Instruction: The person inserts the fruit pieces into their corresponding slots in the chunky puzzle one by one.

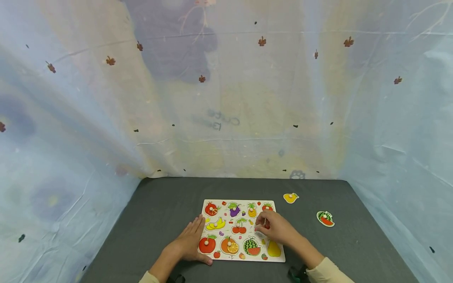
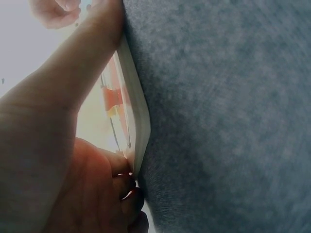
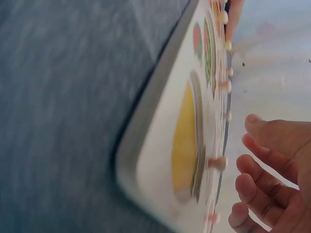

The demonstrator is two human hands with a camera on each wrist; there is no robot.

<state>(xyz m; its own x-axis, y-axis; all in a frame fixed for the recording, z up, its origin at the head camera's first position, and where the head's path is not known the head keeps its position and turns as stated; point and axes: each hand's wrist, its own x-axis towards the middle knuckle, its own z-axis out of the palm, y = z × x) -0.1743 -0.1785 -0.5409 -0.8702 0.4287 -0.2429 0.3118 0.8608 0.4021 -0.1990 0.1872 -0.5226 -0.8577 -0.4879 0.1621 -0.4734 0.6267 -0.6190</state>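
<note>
A white fruit puzzle board (image 1: pixel 230 257) lies on the dark table, with knobbed pieces such as the orange (image 1: pixel 229 245), the cherries (image 1: pixel 239 226) and the bananas (image 1: pixel 216 224). Along its left edge my left hand (image 1: pixel 191 239) rests with fingers extended, the thumb by the near-left corner. Over the board's right part hovers my right hand (image 1: pixel 277 228), its fingers loosely bent and nothing between them in the right wrist view. Beneath those fingers a red picture is partly hidden. The yellow pear recess (image 3: pixel 184 145) at the near-right corner shows no knob.
A loose pear piece (image 1: pixel 291 197) lies beyond the board's far-right corner. Farther right is a loose watermelon piece (image 1: pixel 325 219). A patterned curtain (image 1: pixel 240 98) hangs behind and beside the dark table (image 1: pixel 159 204).
</note>
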